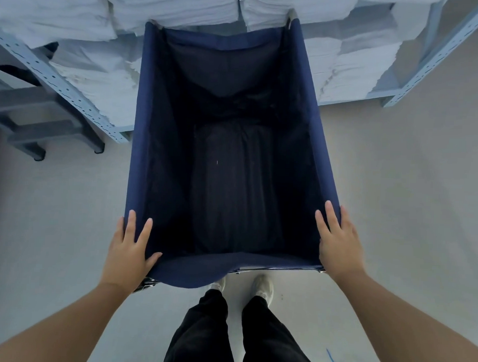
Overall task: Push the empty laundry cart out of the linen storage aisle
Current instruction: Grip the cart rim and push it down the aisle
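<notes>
Navy fabric laundry cart [313, 107] empty; left hand [129, 254], right hand [338, 244] gripping near corners.

Cart [231, 72] stands before shelving [73, 93], apparently touching; hands at its near corners

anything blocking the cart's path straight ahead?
Yes. The cart has its far end against the shelving stacked with linens. Open floor lies either side. Both hands, left hand and right hand, grip the near corners.
</notes>
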The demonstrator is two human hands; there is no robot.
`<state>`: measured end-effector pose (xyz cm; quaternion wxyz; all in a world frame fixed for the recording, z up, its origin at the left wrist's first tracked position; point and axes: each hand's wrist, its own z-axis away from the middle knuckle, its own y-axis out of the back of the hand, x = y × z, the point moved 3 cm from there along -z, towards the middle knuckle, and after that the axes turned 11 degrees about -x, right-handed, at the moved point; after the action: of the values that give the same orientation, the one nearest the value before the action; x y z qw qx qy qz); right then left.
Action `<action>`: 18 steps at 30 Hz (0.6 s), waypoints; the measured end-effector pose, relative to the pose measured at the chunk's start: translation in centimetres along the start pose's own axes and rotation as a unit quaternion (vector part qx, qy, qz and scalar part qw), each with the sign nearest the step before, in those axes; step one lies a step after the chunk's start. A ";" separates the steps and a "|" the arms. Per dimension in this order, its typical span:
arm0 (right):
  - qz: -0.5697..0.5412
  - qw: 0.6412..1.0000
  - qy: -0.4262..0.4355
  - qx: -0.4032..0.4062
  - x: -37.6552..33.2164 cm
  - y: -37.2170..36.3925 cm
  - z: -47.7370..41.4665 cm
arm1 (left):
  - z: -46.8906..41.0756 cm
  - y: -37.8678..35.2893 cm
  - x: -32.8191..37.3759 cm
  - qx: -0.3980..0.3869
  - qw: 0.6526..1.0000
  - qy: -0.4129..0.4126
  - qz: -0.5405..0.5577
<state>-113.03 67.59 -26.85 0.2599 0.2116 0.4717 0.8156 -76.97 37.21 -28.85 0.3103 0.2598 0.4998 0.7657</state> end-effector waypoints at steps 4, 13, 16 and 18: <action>0.012 1.000 -0.006 -0.025 -0.5 -0.3 0.5 | 0.2 -0.2 -0.7 -0.011 1.000 0.002 0.000; -0.016 0.999 -0.032 -0.013 -2.8 -1.2 2.3 | 0.7 0.3 -2.8 -0.077 0.996 0.023 -0.028; -0.012 0.999 -0.042 -0.009 -3.7 -1.4 3.0 | 1.1 0.7 -3.1 -0.085 0.995 0.034 -0.030; -0.023 0.999 -0.045 -0.008 -4.3 -1.5 3.6 | 1.3 1.1 -3.5 -0.094 0.995 0.039 -0.024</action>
<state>-107.27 67.93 -26.96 0.3013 0.2350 0.4574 0.8030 -73.97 35.09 -27.67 0.3317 0.1872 0.4439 0.8111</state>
